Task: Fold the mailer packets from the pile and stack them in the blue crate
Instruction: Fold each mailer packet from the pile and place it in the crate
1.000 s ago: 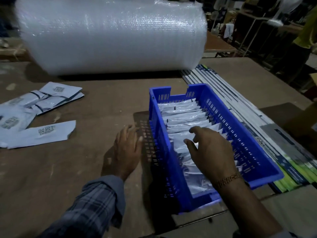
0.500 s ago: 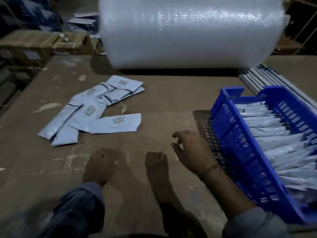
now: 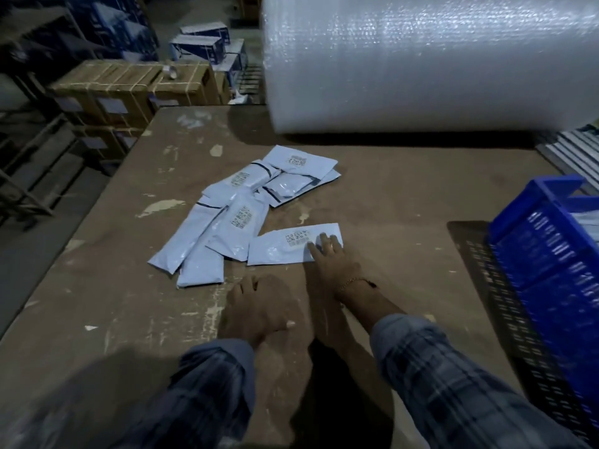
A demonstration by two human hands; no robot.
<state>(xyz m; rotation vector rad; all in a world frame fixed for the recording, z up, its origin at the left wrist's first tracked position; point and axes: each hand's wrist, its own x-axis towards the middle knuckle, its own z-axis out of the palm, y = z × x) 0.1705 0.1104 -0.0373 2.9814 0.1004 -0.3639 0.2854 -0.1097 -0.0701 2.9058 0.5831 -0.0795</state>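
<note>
Pile: left of your fingers, the pile of mailer packets [image 3: 233, 218] lay loose on the bench [image 3: 405, 196], several overlapping, none of them folded as far as the view showed. By my judgement this was the work you had left.

Left hand: your left hand [image 3: 259, 309] rested low on the bench, nearer you than the pile and touching no packet; its fingers [image 3: 246, 288] looked loosely curled with nothing in them, though the dim view left that uncertain.

Nearest packet: the nearest packet [image 3: 282, 247] lay flat and unfolded, label up, just right of the pile and overlapping its edge.

Right hand: your right hand [image 3: 330, 257] lay with straight fingertips [image 3: 316, 251] pressed flat on the right end of that packet, not curled round it.

Step in hand: you seemed to be claiming the next packet, so its fold and its trip to the crate were not yet done.

Bubble wrap: beyond your fingers a big bubble wrap roll [image 3: 431, 66] sat across the far side of the bench.

Crate: well to the right of your fingers stood the blue crate [image 3: 551, 251], cut off by the frame edge.

Crate contents: only a pale sliver showed above its rim, likely stacked packets; you could not count them from here, so progress there could not be measured.
</note>
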